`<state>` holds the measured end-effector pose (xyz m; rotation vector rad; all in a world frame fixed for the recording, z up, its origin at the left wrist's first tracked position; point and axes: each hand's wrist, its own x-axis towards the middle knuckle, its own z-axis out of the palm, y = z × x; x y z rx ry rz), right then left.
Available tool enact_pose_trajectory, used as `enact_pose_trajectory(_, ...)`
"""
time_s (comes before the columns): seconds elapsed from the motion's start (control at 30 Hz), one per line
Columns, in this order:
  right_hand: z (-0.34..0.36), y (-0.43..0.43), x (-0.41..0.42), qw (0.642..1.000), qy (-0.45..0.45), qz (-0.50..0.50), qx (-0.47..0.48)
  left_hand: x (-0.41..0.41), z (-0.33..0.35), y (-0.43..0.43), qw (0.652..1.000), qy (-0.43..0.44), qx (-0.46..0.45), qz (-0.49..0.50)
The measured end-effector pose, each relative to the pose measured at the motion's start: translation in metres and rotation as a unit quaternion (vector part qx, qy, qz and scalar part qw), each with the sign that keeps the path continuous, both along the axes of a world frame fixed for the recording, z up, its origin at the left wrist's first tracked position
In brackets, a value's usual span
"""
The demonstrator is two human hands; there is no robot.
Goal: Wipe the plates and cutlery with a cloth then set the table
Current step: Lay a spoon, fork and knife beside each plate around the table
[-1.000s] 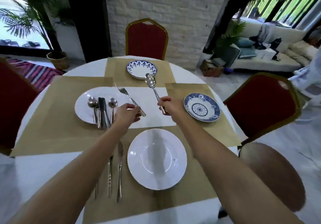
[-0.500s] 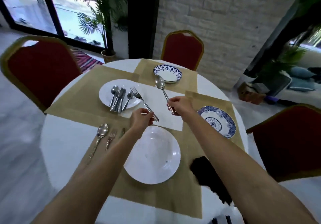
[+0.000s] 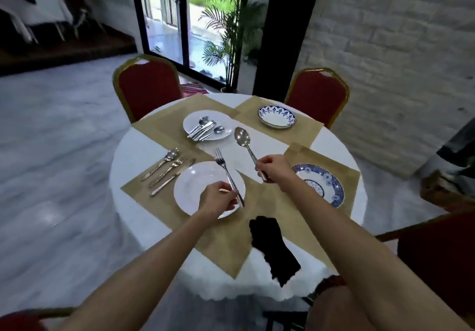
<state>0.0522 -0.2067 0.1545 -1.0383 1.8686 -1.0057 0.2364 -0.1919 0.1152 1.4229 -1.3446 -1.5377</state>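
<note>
Fork and large spoon, head view: half a second back both hung over the middle of the tabletop. Now the fork is above the right rim of the near white plate, so the pair is carried rather than laid, likely bound for the blue-patterned plate, which has no cutlery beside it. Left grip pinches the fork's handle and right grip curls round the spoon's; both long axes run near-right to far-left, tines and bowl pointing away from the person.
</note>
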Motion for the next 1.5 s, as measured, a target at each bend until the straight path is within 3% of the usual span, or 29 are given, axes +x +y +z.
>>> enact_pose_trajectory(0.13, 0.008, 0.05, 0.0, 1.0, -0.007, -0.001, -0.021, 0.002, 0.009, 0.049, 0.999, -0.017, -0.029, -0.001)
enact_pose_trajectory(0.33, -0.001, 0.16, 0.004, 1.0, -0.011, 0.012, -0.018, -0.005, -0.003, 0.15, 0.995, 0.092, -0.004, 0.032)
enact_pose_trajectory(0.53, 0.008, 0.254, -0.028, 1.0, -0.012, 0.002, -0.01, -0.034, -0.014, 0.222, 0.996, 0.061, 0.006, 0.063)
enact_pose_trajectory(0.67, 0.029, 0.287, -0.064, 1.0, -0.013, -0.015, -0.022, -0.076, 0.009, 0.246, 0.997, 0.076, -0.012, 0.031)
enact_pose_trajectory(0.87, 0.038, 0.325, -0.138, 0.998, 0.023, -0.032, -0.047, -0.162, 0.028, 0.273, 0.992, 0.122, -0.014, 0.017)
enact_pose_trajectory(1.17, 0.075, 0.354, -0.334, 0.995, 0.024, -0.026, -0.09, -0.36, 0.043, 0.303, 0.975, 0.173, -0.022, 0.135)
enact_pose_trajectory(1.5, 0.059, 0.324, -0.432, 0.997, -0.009, 0.006, -0.074, -0.424, 0.043, 0.279, 0.967, 0.13, -0.029, 0.215)
